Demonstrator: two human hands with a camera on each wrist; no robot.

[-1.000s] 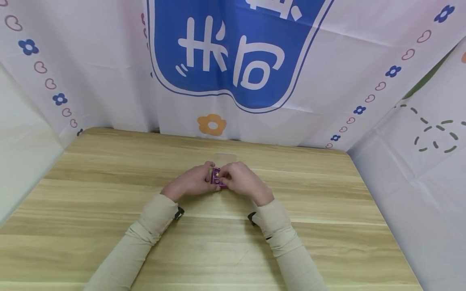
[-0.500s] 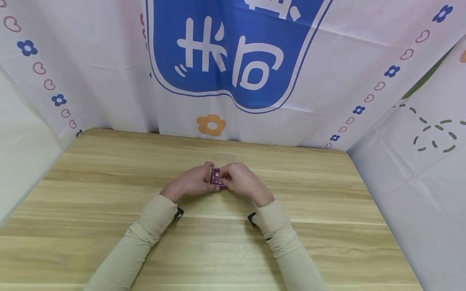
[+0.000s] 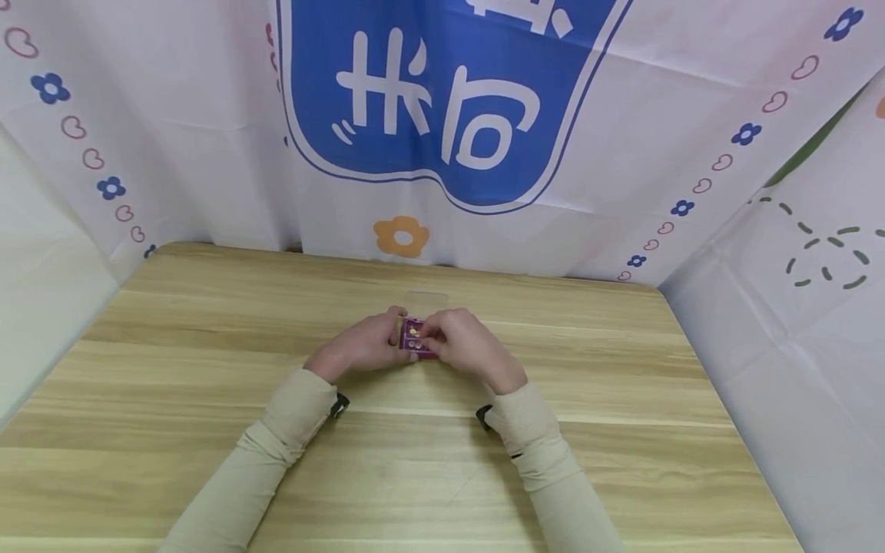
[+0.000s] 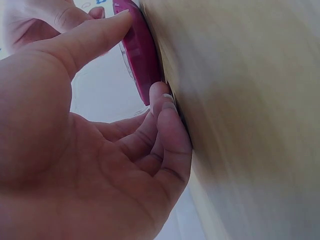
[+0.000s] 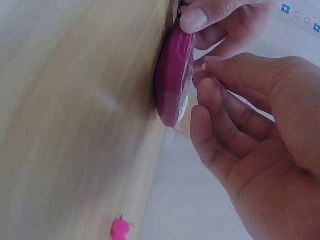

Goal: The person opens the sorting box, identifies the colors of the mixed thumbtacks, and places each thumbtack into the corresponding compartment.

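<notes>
A small magenta compartment case lies on the table, its clear lid folded back on the far side. My left hand grips it at the left, with the thumb on the near wall of the magenta case. Inside are a small yellow item and round pale items, too small to identify. Over the right half of the case, my right hand pinches a tiny white piece between thumb and index finger. Its other fingers curl loosely beside the case.
A small bright pink object with a thin dark tip shows on the wood tabletop in the right wrist view. The wood-grain table ends at a printed white cloth behind and along the sides.
My right hand has shifted slightly right, uncovering more of the case's compartments and the pale round items. My left hand keeps its hold on the case.
</notes>
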